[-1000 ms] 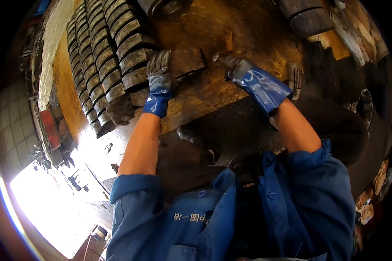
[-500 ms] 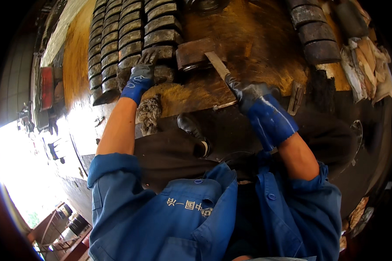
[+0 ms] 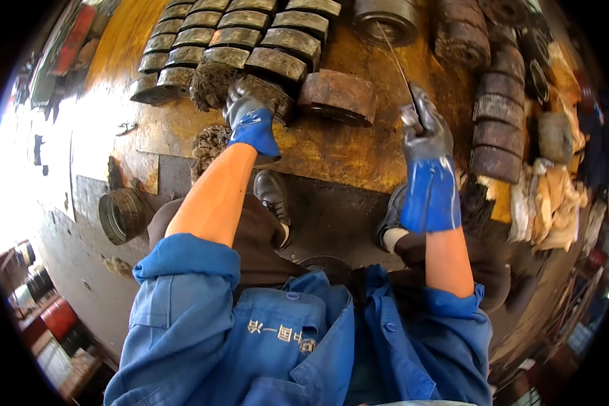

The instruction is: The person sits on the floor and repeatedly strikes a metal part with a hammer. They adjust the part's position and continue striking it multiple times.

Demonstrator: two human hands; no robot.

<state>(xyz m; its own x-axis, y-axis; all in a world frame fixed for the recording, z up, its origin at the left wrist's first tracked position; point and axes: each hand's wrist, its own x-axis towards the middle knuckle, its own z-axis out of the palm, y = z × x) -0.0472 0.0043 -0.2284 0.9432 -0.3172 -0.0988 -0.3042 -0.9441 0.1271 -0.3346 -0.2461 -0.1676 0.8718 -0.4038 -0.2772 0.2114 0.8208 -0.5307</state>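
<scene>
Both my hands wear dark-palmed work gloves with blue cuffs. My left hand [image 3: 249,108] is closed on the near end of a row of rusty, greasy metal rollers, its fingers curled against the nearest roller [image 3: 275,96]. A shaggy grey rag [image 3: 213,82] lies right beside those fingers. In my right hand [image 3: 426,128] is a scraper [image 3: 397,59] with a thin flat blade, gripped by its dark handle. The blade points away from me and shows nearly edge-on. Between my hands, a single rusty roller [image 3: 338,98] lies on the oily yellow-brown sheet [image 3: 318,152], apart from both.
Rows of similar rollers [image 3: 240,37] stand at the far left. Another roller [image 3: 386,20] lies at the far middle, and a stack [image 3: 497,115] runs along the right. Crumpled paper or cloth [image 3: 551,203] is beyond it. A hollow ring [image 3: 122,215] sits on the floor at left.
The view has shifted. My left hand has gone from lying extended on the rollers to curling at the nearest one. My right hand has swung the scraper away from the single roller, pointing it forward.
</scene>
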